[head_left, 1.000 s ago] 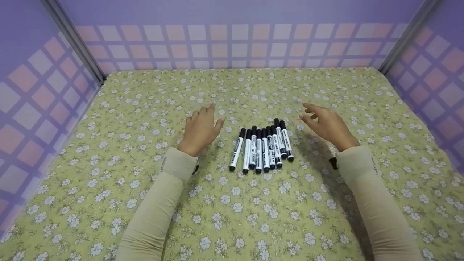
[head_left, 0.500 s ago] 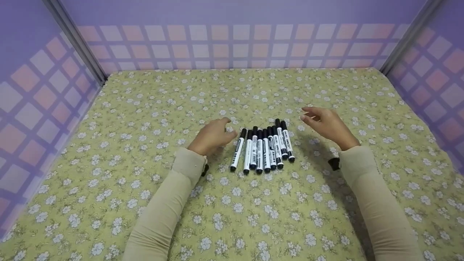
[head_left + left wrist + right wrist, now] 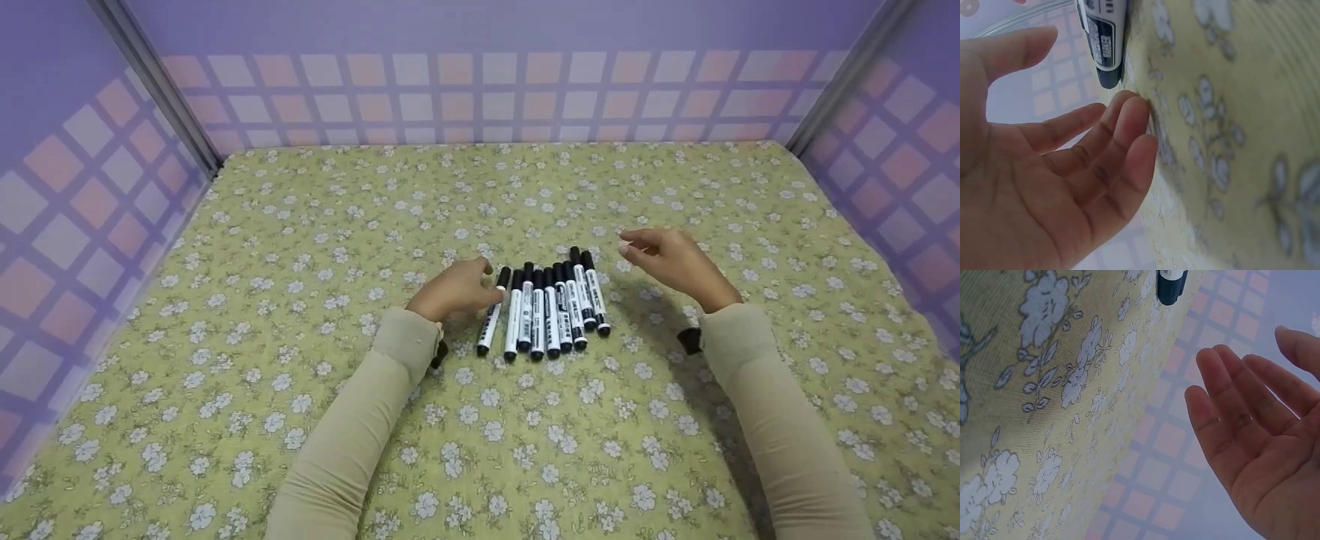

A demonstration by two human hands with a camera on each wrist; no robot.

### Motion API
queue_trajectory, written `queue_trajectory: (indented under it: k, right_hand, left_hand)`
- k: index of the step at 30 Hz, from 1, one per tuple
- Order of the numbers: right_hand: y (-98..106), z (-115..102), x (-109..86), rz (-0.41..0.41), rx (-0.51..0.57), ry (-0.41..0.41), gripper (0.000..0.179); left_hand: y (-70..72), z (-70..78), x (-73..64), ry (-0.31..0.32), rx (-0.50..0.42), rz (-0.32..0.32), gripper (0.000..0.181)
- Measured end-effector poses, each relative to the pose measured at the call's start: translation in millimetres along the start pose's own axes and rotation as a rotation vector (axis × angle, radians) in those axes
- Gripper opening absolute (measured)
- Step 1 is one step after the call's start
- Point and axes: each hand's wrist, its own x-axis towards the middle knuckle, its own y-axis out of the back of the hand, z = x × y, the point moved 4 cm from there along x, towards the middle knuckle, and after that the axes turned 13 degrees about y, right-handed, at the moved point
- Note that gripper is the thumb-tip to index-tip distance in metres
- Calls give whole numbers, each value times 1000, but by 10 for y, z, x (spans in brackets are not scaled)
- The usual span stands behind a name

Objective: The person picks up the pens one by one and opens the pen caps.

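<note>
The left hand, empty, fingers loosely bent, is at the leftmost black-capped marker; a careless nudge could roll it right into the other markers. The right hand, relaxed, holds nothing.

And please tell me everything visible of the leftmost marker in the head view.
The leftmost marker has a white, plastic-looking barrel with dark print, a black cap and a black end. It lies on the floral cloth, cap away from the person and slightly right. The left hand partly covers it; whether they touch is unclear.
</note>
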Motion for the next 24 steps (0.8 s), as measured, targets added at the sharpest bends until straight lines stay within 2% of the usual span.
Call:
queue_trajectory:
  k: [7,15,24]
  right_hand:
    - [-5,3,-5,-33,-2,-14,48]
    - [4,3,-19,-50,20,-36,51]
    - [-17,13,-4,-61,1,-19,49]
  left_hand:
    - [-43,12,40,7,36,-16,60]
    - [-64,33,39,8,59,44,46]
    - [-75,26,73,21,35,69,53]
